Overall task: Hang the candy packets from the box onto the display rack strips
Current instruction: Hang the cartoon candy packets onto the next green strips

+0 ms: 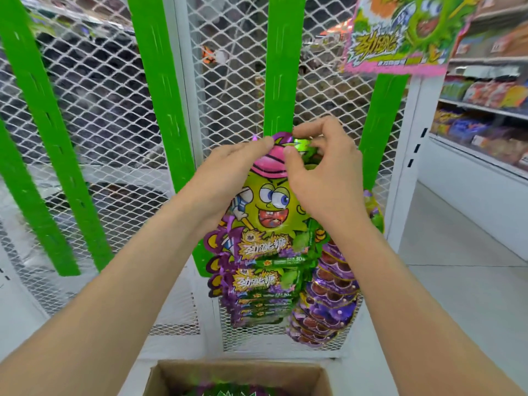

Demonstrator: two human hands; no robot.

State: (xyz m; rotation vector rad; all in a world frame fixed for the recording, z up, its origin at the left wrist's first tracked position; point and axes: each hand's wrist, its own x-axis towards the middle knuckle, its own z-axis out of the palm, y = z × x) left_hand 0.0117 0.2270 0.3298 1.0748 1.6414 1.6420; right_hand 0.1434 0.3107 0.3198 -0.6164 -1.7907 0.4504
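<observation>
Box: the open cardboard box (pixel 237 375) is sitting nearest me, low between my forearms and well below both hands. A few more packets (pixel 228 391) are showing at its bottom, green and purple.

Hands: my right hand (pixel 323 172) is pinching the top of the candy packet (pixel 268 207), thumb in front, index finger curled over the edge. My left hand (pixel 228 167) is lying behind the packet's upper left side with a fingertip on its top edge. Its thumb is hidden, so I cannot tell whether it is pinching or only steadying.

Packet: it is hanging flat between my hands, right at the foot of the bare part of the green strip (pixel 281 81). It is looking light, thin and glossy, so probably slippery and quick to crease. The die-cut top is the sensible place to be holding, close beside the hang hole, which my fingers are covering.

Below my hands: hung packets (pixel 263 284) are overlapping down the same strip. Just below my right wrist, a purple stack (pixel 328 304) is filling the neighbouring strip.

Beyond my hands: white wire mesh (pixel 234 67) is backing the strips. Two more green strips (pixel 154 81) are standing bare, up and to the left of my left hand. A header card (pixel 400 32) is hanging above my right hand. Store shelves (pixel 485 110) are running off far to its right.
</observation>
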